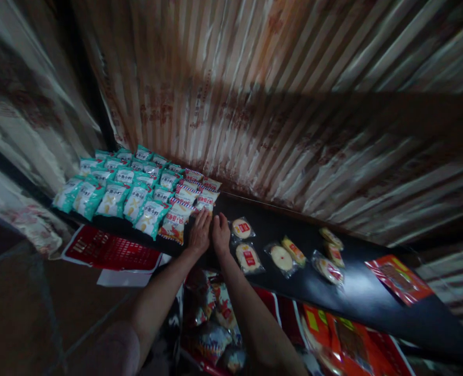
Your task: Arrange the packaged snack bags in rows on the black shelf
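My left hand [200,232] reaches over the black shelf [263,214], fingers stretched out and laid on the near end of a white-and-red snack packet [205,202]. Beside it stands my right hand [220,232], turned on edge with its fingers straight, near that packet's right side. Close to the left hand lies another red-and-white packet [173,222] of the same kind. Rows of teal snack packets [152,215] fill the shelf's left end. Just right of my right hand are round wrapped crackers [247,257], one behind the other.
Farther right lie a wrapped round cracker [281,258], small yellow packets [294,250] and a red-orange packet [399,278]. A pleated curtain [231,104] hangs behind the shelf. Below the front edge are bagged snacks [216,308], orange packets [345,339] and a red printed bag [110,249].
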Demonstrator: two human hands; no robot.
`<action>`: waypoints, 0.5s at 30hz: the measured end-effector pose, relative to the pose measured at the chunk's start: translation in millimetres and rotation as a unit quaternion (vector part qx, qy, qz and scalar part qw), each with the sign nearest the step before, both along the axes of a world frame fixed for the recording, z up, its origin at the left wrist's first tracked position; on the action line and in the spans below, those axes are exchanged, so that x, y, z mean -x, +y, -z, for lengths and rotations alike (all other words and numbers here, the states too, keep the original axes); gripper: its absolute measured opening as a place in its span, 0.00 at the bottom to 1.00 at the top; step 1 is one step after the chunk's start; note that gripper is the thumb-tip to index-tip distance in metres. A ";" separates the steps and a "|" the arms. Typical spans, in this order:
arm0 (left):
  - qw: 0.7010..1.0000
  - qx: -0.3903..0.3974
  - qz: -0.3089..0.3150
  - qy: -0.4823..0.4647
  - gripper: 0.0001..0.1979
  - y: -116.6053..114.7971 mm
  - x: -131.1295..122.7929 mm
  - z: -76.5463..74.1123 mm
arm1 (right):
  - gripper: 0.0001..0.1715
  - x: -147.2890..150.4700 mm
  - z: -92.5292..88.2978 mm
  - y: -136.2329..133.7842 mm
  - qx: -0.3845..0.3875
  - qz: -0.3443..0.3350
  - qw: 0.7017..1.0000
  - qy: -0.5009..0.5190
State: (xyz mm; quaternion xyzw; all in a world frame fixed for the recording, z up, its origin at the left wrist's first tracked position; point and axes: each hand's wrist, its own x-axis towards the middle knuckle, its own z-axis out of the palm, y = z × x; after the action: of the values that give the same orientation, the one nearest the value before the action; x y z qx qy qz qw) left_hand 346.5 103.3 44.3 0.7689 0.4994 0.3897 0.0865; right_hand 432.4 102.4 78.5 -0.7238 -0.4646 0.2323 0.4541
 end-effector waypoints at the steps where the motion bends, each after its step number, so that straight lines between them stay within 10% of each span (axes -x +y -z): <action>1: 1.000 0.013 0.000 0.001 0.20 -4.3 0.0 -1.8 | 0.30 1.0 0.0 -6.9 -0.002 0.005 1.000 0.000; 15: 0.994 0.106 0.020 -0.004 0.18 -79.8 -4.0 18.9 | 0.20 11.4 11.8 -86.2 -0.003 -0.020 1.000 0.006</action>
State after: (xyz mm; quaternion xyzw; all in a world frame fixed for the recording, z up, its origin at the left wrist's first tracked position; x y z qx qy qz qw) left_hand 350.5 23.5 25.4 0.7637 0.5220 0.3360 0.1770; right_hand 421.0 16.3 66.7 -0.7115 -0.4771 0.2444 0.4543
